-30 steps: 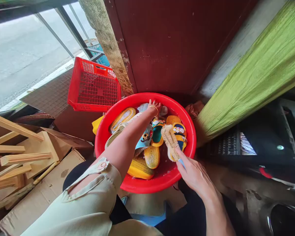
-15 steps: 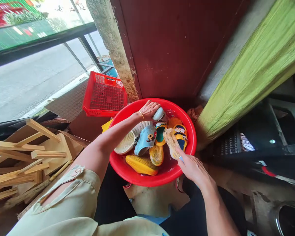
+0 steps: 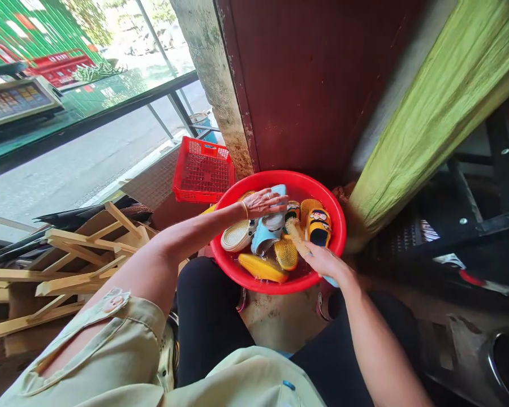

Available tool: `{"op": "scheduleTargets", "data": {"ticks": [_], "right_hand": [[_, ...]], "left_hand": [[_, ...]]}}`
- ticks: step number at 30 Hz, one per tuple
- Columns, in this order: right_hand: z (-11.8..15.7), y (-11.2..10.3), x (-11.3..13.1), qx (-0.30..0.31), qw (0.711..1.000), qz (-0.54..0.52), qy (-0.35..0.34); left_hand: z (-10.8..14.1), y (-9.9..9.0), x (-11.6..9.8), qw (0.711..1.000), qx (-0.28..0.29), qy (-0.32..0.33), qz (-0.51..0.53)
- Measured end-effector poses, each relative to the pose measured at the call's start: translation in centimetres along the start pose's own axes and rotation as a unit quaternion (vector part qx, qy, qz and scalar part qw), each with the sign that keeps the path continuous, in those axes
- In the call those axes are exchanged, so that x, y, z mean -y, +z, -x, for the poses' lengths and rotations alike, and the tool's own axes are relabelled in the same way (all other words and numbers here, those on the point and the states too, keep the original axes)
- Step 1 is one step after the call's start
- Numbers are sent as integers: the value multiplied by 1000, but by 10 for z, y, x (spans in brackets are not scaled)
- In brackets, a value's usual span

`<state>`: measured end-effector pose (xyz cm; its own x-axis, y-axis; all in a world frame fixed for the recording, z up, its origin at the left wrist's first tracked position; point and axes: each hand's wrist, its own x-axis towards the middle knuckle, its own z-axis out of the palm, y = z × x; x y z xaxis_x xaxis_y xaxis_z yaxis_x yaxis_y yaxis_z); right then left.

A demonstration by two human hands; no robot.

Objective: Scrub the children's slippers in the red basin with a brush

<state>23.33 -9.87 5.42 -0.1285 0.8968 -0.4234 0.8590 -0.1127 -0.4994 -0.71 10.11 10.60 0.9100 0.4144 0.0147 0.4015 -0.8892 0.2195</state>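
My left hand grips a light blue clog over the far left part of a red basin. In my right hand is a scrub brush with pale bristles, held low over the middle of the basin and apart from the gripped clog. Below my left hand sits another light blue clog. Around it in the basin lie a whitish clog, a yellow shoe, a yellow sole and a yellow slide with a cartoon figure on it.
A red plastic crate stands behind the basin on the left. Wooden frames are piled at my left. A dark red panel rises behind the basin, and a green cloth hangs to the right.
My view has shifted left, so the basin appears farther right. The clog in my left hand has turned and now stands more upright. The brush has drawn back slightly from the yellow slide.
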Motion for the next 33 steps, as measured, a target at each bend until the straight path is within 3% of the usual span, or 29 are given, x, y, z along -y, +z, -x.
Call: {"op": "scheduleTargets", "data": {"ticks": [5, 9, 14, 18, 22, 25, 29, 33], "right_hand": [[-3, 6, 19, 37, 996, -80, 3], [0, 12, 27, 12, 998, -53, -24], [6, 26, 30, -6, 999, -42, -30], [11, 37, 38, -5, 999, -30, -42], [19, 44, 48, 20, 998, -52, -42], [24, 40, 47, 21, 998, -58, -25], [37, 25, 34, 18, 999, -44, 16], [54, 25, 36, -102, 995, 10, 2]], "left_hand": [[36, 30, -8, 997, -23, -54, -46], [66, 55, -21, 992, -10, -102, -69], [99, 89, -46, 991, -46, -120, -33], [104, 113, -74, 989, -91, -110, 38], [86, 131, -90, 938, -212, -256, 95], [74, 134, -84, 898, -261, -337, 109], [79, 122, -63, 891, -250, -323, 196], [90, 110, -48, 853, -255, -292, 349]]}}
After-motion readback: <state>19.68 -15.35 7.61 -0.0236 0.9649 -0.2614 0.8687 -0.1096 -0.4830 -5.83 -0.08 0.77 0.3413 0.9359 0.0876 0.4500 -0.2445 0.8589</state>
